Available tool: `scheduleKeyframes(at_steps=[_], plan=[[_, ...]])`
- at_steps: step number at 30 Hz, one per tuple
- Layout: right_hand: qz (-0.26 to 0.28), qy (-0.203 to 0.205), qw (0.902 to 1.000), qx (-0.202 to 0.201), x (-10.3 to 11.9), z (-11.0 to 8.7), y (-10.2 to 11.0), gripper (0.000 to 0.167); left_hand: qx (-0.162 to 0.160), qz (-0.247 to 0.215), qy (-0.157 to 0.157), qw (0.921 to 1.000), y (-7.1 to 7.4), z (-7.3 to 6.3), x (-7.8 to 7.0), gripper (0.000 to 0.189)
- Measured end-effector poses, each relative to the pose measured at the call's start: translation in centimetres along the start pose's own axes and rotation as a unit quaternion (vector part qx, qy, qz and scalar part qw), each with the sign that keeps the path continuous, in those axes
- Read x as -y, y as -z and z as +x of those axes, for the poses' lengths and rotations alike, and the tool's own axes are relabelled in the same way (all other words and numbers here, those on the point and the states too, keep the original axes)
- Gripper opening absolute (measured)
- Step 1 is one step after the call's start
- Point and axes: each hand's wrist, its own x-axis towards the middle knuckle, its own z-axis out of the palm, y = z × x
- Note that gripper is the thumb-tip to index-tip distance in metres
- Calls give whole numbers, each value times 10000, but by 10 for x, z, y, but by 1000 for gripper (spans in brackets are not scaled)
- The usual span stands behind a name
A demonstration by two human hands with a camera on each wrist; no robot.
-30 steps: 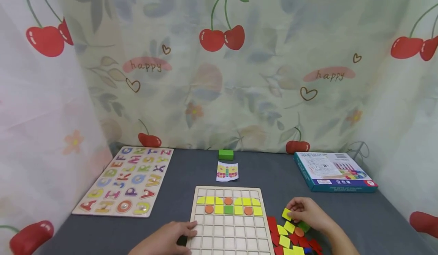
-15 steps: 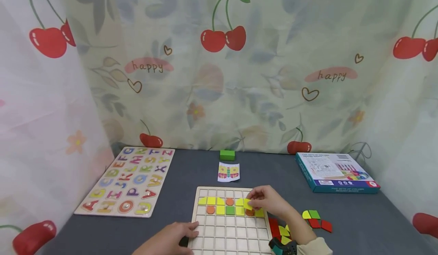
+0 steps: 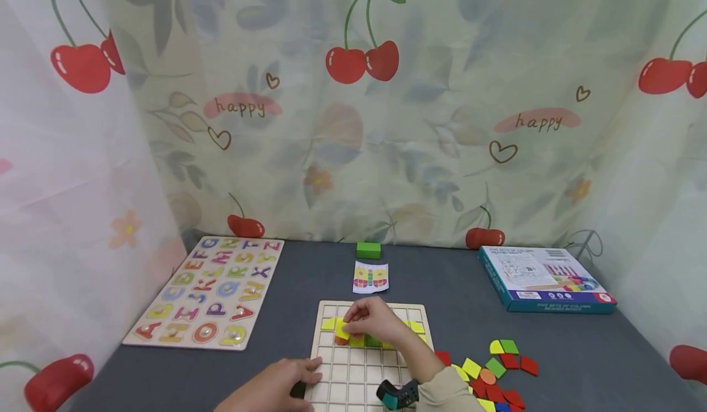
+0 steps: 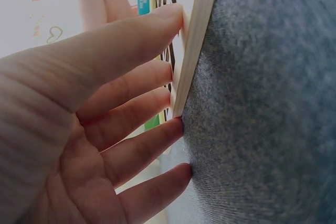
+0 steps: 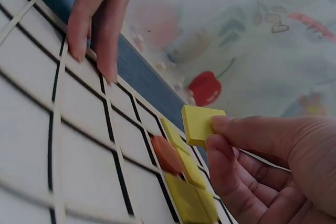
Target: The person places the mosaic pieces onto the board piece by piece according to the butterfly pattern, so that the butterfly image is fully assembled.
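My right hand pinches a yellow square tile between thumb and index finger, just above the wooden grid board. In the right wrist view, the tile is tilted and apart from the board, near an orange round piece and several yellow tiles lying in the cells. My left hand touches the board's left edge, its fingers fairly straight along the rim in the left wrist view. The hand and forearm hide part of the two rows of laid pieces in the head view.
Loose red, yellow, green and orange tiles lie right of the board. Behind it are a butterfly pattern card and a green block. An alphabet board lies at left, a flat teal-edged box at right.
My right hand has carried the yellow tile from the loose pile leftward over the board to its upper left cells. The left hand stays at the board's edge.
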Motion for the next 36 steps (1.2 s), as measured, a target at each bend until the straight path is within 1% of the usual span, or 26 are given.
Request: scheduleKeyframes(at_steps=[4,9,12,16,20,23,28,36], plan=[[-123,33,9999,-4,3,10,-12,14,3,65,-106,9999,1,2,1,54],[-562,124,9983,89,4,16,-21,8,-24,156,-185,9997,-1,4,1,53],[-736,133,9971,111,5,16,-24,5,-25,115,-121,9999,-1,4,0,53],[-862,198,9961,11,5,17,-27,5,-60,104,-49,9999,0,2,-2,52],[-900,216,9956,-145,4,16,-30,6,-93,182,-123,9997,1,2,-1,53],[-930,156,9953,-212,5,15,-32,6,-70,142,-121,9998,1,2,0,53],[-1138,163,9931,-237,6,14,-34,5,-59,252,-138,9996,0,1,1,54],[-1376,293,9897,-261,6,13,-32,7,-146,328,-301,9989,0,-1,-1,56]])
